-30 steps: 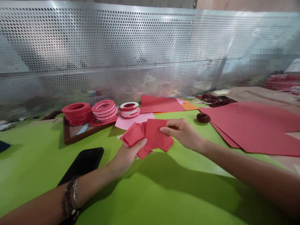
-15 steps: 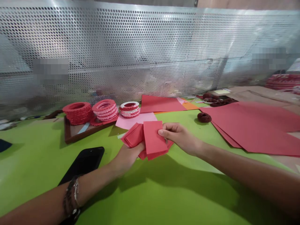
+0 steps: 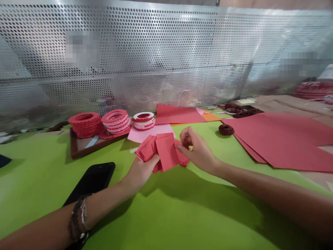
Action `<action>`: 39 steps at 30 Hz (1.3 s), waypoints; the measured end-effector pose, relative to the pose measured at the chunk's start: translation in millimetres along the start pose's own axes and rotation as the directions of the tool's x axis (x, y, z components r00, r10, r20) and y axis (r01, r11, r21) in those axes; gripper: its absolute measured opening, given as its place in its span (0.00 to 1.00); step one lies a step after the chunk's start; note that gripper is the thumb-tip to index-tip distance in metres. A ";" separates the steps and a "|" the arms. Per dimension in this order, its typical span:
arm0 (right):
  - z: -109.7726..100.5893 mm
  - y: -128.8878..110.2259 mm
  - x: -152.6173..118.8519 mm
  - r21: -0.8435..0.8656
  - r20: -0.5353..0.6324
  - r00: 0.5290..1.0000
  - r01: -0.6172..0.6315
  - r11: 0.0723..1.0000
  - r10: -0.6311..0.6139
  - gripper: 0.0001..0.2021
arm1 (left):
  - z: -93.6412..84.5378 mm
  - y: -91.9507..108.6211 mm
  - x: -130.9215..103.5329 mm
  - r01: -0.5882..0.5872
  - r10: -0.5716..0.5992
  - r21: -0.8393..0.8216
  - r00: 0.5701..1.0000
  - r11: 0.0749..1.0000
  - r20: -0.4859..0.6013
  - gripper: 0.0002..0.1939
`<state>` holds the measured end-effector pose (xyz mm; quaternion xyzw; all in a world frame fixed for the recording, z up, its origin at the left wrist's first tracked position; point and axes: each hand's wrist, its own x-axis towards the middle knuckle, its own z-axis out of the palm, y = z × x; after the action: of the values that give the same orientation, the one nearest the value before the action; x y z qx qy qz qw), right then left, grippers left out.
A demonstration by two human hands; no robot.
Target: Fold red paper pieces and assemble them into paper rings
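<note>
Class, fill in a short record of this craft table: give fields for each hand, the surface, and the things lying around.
Left hand: holds a fanned stack of small red paper squares
Right hand: fingertips on the stack's right edge
Surface: green table sheet
Behind the stack: three piles of red and pink scalloped paper rings on a brown tray
Right: large red paper sheets
Left: black phone

A fanned stack of small red paper squares point(image 3: 162, 152) is held above the green tabletop point(image 3: 166, 208), its lower left corner pinched in the left hand point(image 3: 142, 171). The front square tilts slightly, its right edge touching the right hand point(image 3: 196, 149).
</note>
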<state>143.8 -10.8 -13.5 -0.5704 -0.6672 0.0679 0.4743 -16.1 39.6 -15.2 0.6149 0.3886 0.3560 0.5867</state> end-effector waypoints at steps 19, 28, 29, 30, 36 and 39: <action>5.1 -12.6 -10.0 -0.375 0.314 0.883 0.452 0.809 -0.348 0.23 | -1.4 -16.7 8.9 -0.063 0.079 -0.131 0.989 0.989 0.123 0.12; 5.1 -16.8 -12.4 -0.294 0.234 0.957 0.236 0.926 -0.170 0.12 | -2.1 -16.4 10.1 -0.047 0.052 -0.079 0.997 0.996 0.064 0.09; 3.3 -16.1 -10.7 -0.264 0.223 0.964 0.206 0.942 -0.148 0.10 | -2.5 -16.7 10.6 -0.038 0.040 -0.066 0.999 0.997 0.033 0.11; 1.1 -15.0 -8.4 -0.226 0.210 0.970 0.170 0.959 -0.122 0.08 | -2.8 -16.5 10.8 -0.022 0.023 -0.056 1.000 0.998 0.010 0.11; -14.8 2.4 11.1 0.059 0.133 0.969 -0.219 0.974 0.209 0.09 | -1.1 -7.4 9.0 0.075 -0.083 -0.182 0.996 0.980 -0.037 0.13; -15.5 21.4 15.8 0.135 0.143 0.924 -0.374 0.918 0.355 0.10 | -0.1 -5.1 9.0 0.038 -0.046 -0.175 0.998 0.984 -0.045 0.14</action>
<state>171.2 2.6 -9.8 -0.6400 -0.5677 0.2412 0.4581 -12.6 47.7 -20.5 0.5440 0.3830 0.3911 0.6359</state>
